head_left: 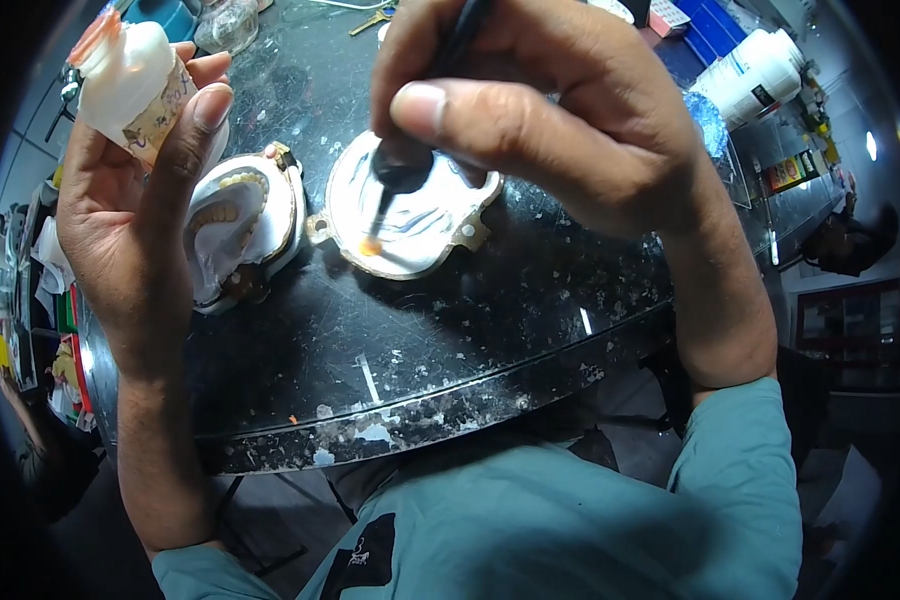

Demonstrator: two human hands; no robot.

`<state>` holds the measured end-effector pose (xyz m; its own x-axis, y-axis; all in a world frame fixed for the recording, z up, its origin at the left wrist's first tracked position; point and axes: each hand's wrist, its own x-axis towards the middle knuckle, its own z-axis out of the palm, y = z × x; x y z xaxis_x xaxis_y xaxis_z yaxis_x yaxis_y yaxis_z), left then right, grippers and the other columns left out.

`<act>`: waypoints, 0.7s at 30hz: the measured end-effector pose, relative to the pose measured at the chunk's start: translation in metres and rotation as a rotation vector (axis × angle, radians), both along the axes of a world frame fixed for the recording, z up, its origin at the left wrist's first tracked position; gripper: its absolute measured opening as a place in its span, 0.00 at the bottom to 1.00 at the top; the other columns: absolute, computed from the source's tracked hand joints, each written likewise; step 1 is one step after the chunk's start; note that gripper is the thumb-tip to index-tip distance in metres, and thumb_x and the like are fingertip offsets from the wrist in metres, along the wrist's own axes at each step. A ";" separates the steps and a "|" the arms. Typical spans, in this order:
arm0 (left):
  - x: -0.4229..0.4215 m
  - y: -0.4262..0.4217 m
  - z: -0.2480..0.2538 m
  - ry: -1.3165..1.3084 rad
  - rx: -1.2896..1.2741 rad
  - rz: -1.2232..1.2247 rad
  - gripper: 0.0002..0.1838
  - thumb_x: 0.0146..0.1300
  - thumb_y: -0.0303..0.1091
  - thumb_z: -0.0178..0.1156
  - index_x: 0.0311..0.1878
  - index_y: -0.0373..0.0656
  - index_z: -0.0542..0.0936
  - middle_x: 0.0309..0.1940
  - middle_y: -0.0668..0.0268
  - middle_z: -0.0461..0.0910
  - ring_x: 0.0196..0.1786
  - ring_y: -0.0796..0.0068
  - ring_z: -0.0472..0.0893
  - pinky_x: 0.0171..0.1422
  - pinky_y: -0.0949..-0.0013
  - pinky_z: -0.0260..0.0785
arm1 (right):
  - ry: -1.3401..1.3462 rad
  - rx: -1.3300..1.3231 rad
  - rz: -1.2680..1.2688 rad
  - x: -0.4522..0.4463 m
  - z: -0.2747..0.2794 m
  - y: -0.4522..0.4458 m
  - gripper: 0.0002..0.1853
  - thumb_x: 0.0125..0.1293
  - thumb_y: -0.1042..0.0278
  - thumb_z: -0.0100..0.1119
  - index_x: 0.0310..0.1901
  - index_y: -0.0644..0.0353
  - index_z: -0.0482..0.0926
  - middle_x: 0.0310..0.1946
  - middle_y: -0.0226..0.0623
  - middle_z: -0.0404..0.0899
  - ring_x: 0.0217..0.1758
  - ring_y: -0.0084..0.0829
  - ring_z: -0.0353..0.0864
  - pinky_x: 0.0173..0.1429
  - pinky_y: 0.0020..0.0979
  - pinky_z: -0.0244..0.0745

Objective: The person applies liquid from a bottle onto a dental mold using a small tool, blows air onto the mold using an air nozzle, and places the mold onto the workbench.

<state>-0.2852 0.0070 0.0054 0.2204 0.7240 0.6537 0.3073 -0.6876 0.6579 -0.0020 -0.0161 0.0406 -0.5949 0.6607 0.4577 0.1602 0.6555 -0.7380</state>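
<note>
Left hand (135, 200) curled round white bottle (128, 85); bottle leans up and left, orange neck (94, 40) outermost. Toothed cast (275, 218) just right of left wrist, on dark bench (570, 285). Middle: round white mould (428, 235), just beside cast, down and left of pinch. Dark-handled tool (402, 172): long axis steep, down and slightly left, orange tip (371, 246) at mould's near-left edge (contact hard to judge). Right hand (570, 120) pinches tool, thumb against fingers; mould nearer this hand.

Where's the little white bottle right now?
In the head view, the bottle is at upper left, held in the left hand, near the mold with teeth.
</note>
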 end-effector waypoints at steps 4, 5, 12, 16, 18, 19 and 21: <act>0.001 0.001 0.000 -0.006 0.008 -0.007 0.24 0.73 0.39 0.66 0.66 0.37 0.77 0.59 0.53 0.85 0.65 0.64 0.83 0.77 0.57 0.68 | -0.055 0.181 -0.047 -0.002 -0.002 0.007 0.09 0.75 0.69 0.61 0.50 0.63 0.78 0.31 0.33 0.82 0.32 0.25 0.81 0.39 0.28 0.76; 0.000 0.001 0.000 0.003 0.015 -0.007 0.24 0.73 0.39 0.66 0.66 0.37 0.77 0.59 0.53 0.85 0.65 0.64 0.83 0.77 0.57 0.68 | -0.042 0.207 -0.030 -0.002 -0.003 0.009 0.09 0.75 0.69 0.61 0.51 0.63 0.78 0.31 0.34 0.82 0.33 0.25 0.81 0.39 0.28 0.76; -0.002 0.001 0.000 0.020 0.021 -0.006 0.24 0.73 0.39 0.66 0.66 0.37 0.77 0.59 0.53 0.85 0.65 0.64 0.83 0.77 0.57 0.68 | 0.045 -0.242 0.098 0.009 0.000 0.011 0.10 0.79 0.69 0.56 0.53 0.66 0.78 0.40 0.32 0.84 0.41 0.20 0.80 0.48 0.27 0.76; -0.003 0.001 0.001 0.028 0.036 -0.015 0.24 0.73 0.40 0.66 0.66 0.37 0.77 0.59 0.53 0.85 0.66 0.64 0.82 0.77 0.57 0.68 | 0.130 -0.517 0.271 0.017 0.008 0.016 0.09 0.80 0.68 0.55 0.53 0.64 0.78 0.41 0.30 0.84 0.42 0.20 0.79 0.49 0.26 0.75; -0.004 0.001 0.000 0.042 0.040 -0.014 0.25 0.73 0.40 0.66 0.66 0.37 0.77 0.59 0.53 0.85 0.66 0.64 0.82 0.77 0.56 0.68 | 0.116 -0.212 0.141 0.009 -0.008 0.017 0.09 0.79 0.68 0.55 0.52 0.64 0.78 0.40 0.31 0.84 0.42 0.21 0.80 0.49 0.26 0.76; -0.004 0.002 0.000 0.048 0.040 -0.015 0.25 0.73 0.41 0.66 0.66 0.37 0.77 0.59 0.53 0.85 0.66 0.64 0.82 0.77 0.56 0.68 | 0.120 -0.048 0.073 0.005 -0.017 0.020 0.09 0.79 0.68 0.55 0.52 0.64 0.78 0.39 0.32 0.84 0.42 0.22 0.81 0.48 0.27 0.76; -0.003 0.002 -0.001 0.022 0.021 -0.023 0.25 0.73 0.41 0.66 0.66 0.38 0.77 0.59 0.53 0.85 0.66 0.64 0.82 0.77 0.56 0.68 | 0.016 0.199 -0.078 0.007 -0.016 0.023 0.09 0.78 0.68 0.56 0.51 0.64 0.79 0.36 0.35 0.84 0.39 0.25 0.83 0.46 0.28 0.78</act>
